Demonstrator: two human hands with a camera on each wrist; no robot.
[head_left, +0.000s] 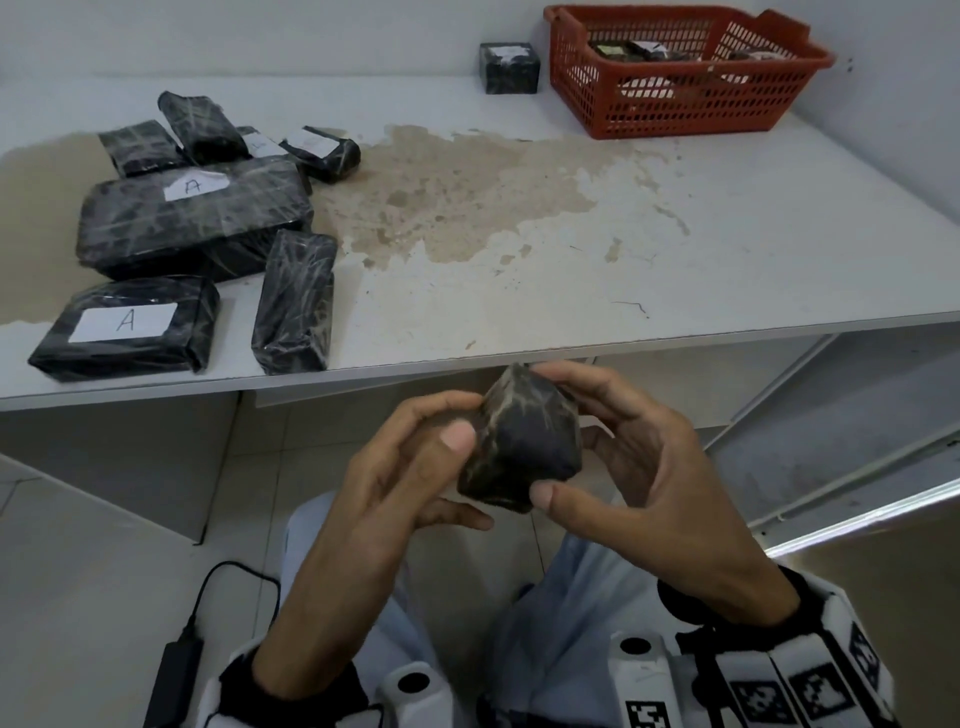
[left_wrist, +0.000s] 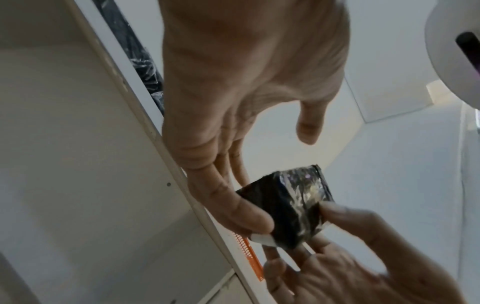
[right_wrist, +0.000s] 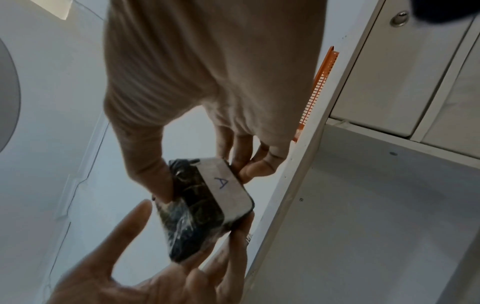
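A small black plastic-wrapped package (head_left: 524, 447) hangs in the air just in front of the table's near edge, held between both hands. My left hand (head_left: 467, 421) curves its fingers round its left side, thumb at the edge. My right hand (head_left: 542, 431) pinches it, fingers over the top and thumb under the lower corner. In the right wrist view the package (right_wrist: 202, 205) shows a white label (right_wrist: 228, 193) marked A, which faces away from the head camera. In the left wrist view the package (left_wrist: 293, 203) lies against my left fingers (left_wrist: 249, 214), the thumb standing apart.
The white table (head_left: 519, 291) has a worn brown patch. Several black wrapped packages (head_left: 192, 218) lie at its left, some labelled A. A red basket (head_left: 675, 98) with packages stands at the back right, one package (head_left: 509, 67) beside it. A black adapter (head_left: 174, 675) lies on the floor.
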